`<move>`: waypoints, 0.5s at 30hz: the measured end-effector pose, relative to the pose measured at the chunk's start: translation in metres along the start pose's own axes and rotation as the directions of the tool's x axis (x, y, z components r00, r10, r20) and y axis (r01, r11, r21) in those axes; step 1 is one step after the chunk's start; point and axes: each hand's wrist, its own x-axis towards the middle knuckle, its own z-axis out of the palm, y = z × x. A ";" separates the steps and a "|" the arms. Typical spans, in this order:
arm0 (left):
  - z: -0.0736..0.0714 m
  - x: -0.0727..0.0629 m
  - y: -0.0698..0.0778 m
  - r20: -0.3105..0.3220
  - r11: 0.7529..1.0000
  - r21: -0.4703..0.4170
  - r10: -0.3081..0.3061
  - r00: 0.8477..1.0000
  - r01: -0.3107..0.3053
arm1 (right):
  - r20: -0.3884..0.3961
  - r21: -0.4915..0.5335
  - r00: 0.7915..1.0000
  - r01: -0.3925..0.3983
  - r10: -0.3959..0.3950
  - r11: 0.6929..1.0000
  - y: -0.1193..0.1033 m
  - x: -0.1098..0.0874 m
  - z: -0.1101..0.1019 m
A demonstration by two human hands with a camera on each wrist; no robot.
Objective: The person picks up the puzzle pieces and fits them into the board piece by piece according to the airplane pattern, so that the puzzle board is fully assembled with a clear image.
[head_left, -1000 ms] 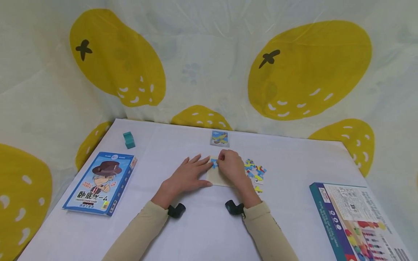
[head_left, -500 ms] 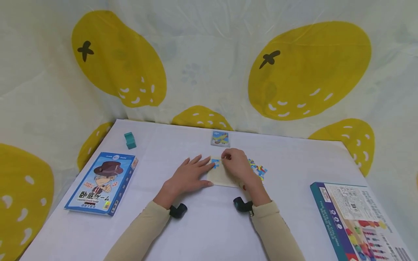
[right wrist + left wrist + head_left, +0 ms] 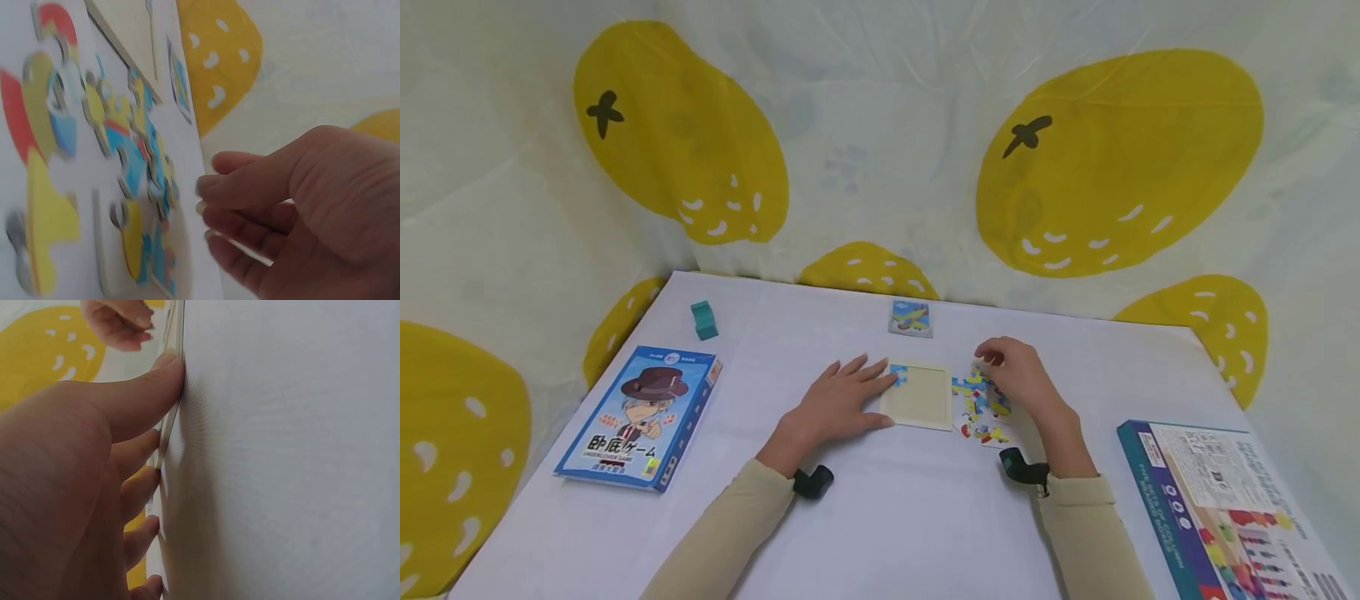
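A square pale wooden puzzle tray [image 3: 925, 402] lies mid-table, with blue jigsaw pieces [image 3: 898, 375] in its upper left corner. My left hand [image 3: 833, 402] rests spread along the tray's left side, index fingertip by those pieces and thumb at the lower edge. In the left wrist view the thumb [image 3: 147, 394] touches the tray's rim. Loose jigsaw pieces [image 3: 977, 410], yellow, blue and red, lie in a heap right of the tray. Over their far end hovers my right hand [image 3: 1024, 375]. Its fingers are loosely bent, and no piece shows between them in the right wrist view.
A small airplane picture card [image 3: 912, 318] lies beyond the tray. At the left are a blue game box [image 3: 634, 417] and a teal block [image 3: 703, 320]. Another box [image 3: 1225, 500] lies at the right front. A patterned curtain [image 3: 880, 167] hangs behind the table.
My right hand has left the tray's upper part and moved right over the loose pieces, uncovering the tray's interior. The left hand stays in place on the tray's side.
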 end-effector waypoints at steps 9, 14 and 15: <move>0.000 0.000 0.002 0.010 1.000 -0.003 -0.006 1.000 0.006 | 0.104 -0.021 0.993 -0.059 0.061 0.998 0.018 0.003 -0.002; -0.004 -0.002 0.004 0.011 1.000 -0.009 -0.007 1.000 0.007 | 0.097 0.026 0.989 -0.114 0.111 0.993 0.019 0.005 0.000; -0.004 -0.002 0.004 0.009 1.000 -0.011 -0.006 1.000 0.006 | 0.101 0.034 0.988 -0.120 0.116 0.992 0.020 0.005 0.000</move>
